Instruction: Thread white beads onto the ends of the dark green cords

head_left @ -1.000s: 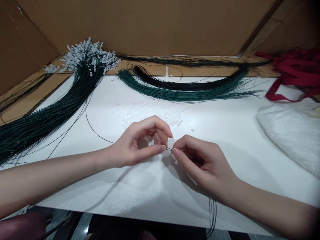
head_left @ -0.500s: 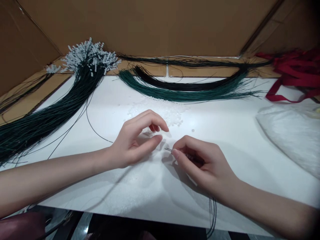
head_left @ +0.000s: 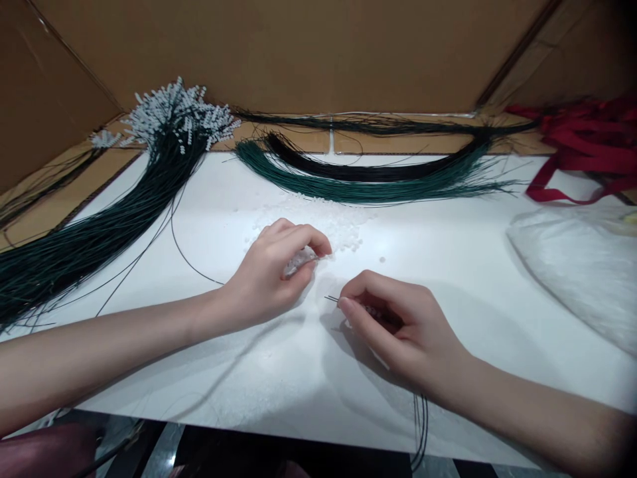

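My right hand (head_left: 393,318) pinches thin dark wires (head_left: 330,298) between thumb and forefinger, their bare tips poking out to the left. Some white beads show inside its curled fingers, and dark wire strands (head_left: 423,431) hang below the wrist over the table edge. My left hand (head_left: 283,265) is down at a scatter of loose white beads (head_left: 338,226), thumb and forefinger brought nearly together. Whether a bead sits between those fingertips is too small to tell. One stray bead (head_left: 382,259) lies apart, above my right hand.
At left lies a thick bundle of green wires (head_left: 119,206) topped with white beads (head_left: 174,113). Behind the loose beads are green wires (head_left: 348,190) and black wires (head_left: 358,171). Red ribbon (head_left: 592,159) and a clear plastic bag (head_left: 577,265) are at right. Cardboard walls (head_left: 298,53) enclose the white table (head_left: 279,385).
My left hand has turned down to the loose beads and moved slightly left, its thumb and forefinger drawing closer. My right hand keeps its pinch on the wires, almost unmoved.
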Demonstrator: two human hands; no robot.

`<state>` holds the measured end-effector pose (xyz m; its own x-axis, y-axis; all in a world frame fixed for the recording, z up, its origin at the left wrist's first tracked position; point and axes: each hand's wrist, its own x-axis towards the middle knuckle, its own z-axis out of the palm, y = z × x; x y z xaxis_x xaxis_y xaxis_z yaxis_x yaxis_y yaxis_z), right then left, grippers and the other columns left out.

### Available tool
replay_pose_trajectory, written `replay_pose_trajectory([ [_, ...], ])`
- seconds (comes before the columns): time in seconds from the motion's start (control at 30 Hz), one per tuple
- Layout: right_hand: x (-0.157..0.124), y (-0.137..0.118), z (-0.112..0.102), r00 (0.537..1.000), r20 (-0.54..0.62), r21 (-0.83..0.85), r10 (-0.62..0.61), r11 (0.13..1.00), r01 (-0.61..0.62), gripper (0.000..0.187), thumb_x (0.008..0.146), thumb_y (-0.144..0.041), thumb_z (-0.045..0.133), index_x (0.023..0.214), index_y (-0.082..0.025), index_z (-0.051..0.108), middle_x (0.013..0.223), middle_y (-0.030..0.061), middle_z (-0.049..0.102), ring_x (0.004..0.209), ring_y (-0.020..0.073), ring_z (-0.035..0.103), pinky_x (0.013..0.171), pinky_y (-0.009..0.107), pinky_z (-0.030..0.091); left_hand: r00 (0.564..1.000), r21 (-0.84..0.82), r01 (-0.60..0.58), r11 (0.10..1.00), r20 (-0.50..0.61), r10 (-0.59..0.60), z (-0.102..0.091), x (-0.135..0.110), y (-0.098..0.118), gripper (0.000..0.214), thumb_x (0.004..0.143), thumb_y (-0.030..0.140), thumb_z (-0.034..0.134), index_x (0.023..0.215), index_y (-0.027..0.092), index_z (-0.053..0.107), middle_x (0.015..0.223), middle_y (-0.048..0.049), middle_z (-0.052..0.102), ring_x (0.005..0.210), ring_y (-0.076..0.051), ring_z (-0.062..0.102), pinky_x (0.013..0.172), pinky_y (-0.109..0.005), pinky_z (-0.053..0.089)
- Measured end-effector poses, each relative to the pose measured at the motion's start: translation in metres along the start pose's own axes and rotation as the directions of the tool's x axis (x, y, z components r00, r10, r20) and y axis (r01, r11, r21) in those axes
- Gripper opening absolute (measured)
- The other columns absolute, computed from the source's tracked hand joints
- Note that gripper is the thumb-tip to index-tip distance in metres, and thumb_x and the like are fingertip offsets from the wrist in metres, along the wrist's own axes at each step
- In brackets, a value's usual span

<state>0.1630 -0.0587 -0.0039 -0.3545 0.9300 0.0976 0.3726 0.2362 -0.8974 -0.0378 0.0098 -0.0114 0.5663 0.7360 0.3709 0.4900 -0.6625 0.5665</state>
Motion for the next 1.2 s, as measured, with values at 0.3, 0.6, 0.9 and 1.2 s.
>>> replay_pose_trajectory([
  [0.3, 0.0002, -0.0004, -0.0006, 1.000, 0.008, -0.005, 0.008, 1.000, -0.008, 0.016, 0.094, -0.017, 0.052, 0.079, -0.018, 0.055, 0.060, -0.0047, 0.046, 0.053, 0.0084, 0.040, 0.048, 0.022, 0.032, 1.000, 0.044, -0.007, 0.999, 0.013, 0.006, -0.0004, -0.0005, 0.0022, 0.021, 0.084, 0.007, 0.057, 0.100, 0.020, 0.063, 0.097, -0.0006, 0.069, 0.094, -0.019, 0.056, 0.087, -0.034, 0.039],
  [0.6, 0.0001, 0.0003, -0.0001, 1.000, 0.013, -0.003, -0.003, 1.000, 0.003, 0.015, 0.094, -0.015, 0.052, 0.079, -0.019, 0.055, 0.062, -0.0047, 0.047, 0.053, 0.0083, 0.040, 0.049, 0.023, 0.032, 0.998, 0.048, -0.069, 0.997, 0.015, 0.068, 0.0014, -0.0005, -0.0017, 0.013, 0.089, 0.012, 0.062, 0.094, 0.022, 0.067, 0.087, 0.0028, 0.070, 0.088, -0.016, 0.057, 0.087, -0.033, 0.035],
  [0.9, 0.0003, 0.0001, -0.0003, 1.000, 0.023, 0.015, -0.009, 1.000, 0.009, 0.016, 0.094, -0.015, 0.052, 0.079, -0.018, 0.055, 0.062, -0.0047, 0.046, 0.054, 0.0083, 0.040, 0.049, 0.023, 0.032, 0.989, 0.026, -0.140, 0.990, 0.056, 0.139, 0.0016, -0.0014, -0.0026, 0.011, 0.090, 0.012, 0.058, 0.092, 0.021, 0.064, 0.084, 0.0017, 0.070, 0.087, -0.017, 0.057, 0.085, -0.034, 0.035],
  [1.2, -0.0005, 0.0014, 0.0002, 0.999, 0.014, 0.026, -0.049, 0.998, 0.048, 0.015, 0.093, -0.011, 0.052, 0.079, -0.017, 0.056, 0.063, -0.0050, 0.048, 0.054, 0.0069, 0.040, 0.050, 0.021, 0.032, 0.974, 0.056, -0.194, 0.979, 0.134, 0.185, 0.0011, -0.0019, -0.0021, 0.023, 0.088, 0.003, 0.053, 0.097, 0.021, 0.063, 0.093, 0.0012, 0.069, 0.092, -0.017, 0.055, 0.087, -0.035, 0.033],
])
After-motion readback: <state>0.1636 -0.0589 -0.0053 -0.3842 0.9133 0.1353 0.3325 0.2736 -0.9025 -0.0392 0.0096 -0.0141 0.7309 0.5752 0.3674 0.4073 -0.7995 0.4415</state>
